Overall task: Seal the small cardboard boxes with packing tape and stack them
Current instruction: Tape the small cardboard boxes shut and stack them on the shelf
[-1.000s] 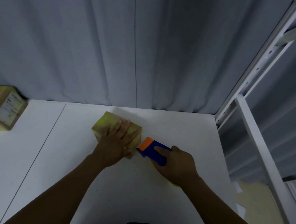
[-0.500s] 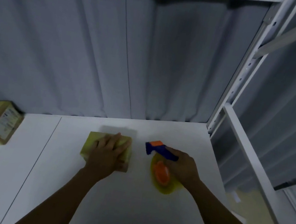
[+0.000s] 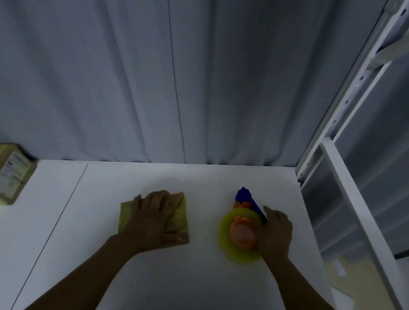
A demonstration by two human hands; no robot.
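Dim, bluish light throughout, soft focus, and wide-angle bending toward the edges.

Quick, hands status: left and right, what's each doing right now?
Left hand: open, pressing flat on the small cardboard box.
Right hand: holding the tape dispenser.

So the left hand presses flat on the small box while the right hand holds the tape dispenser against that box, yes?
Not against it: the head view shows the tape dispenser apart from the small box, on the table to its right. The rest holds.
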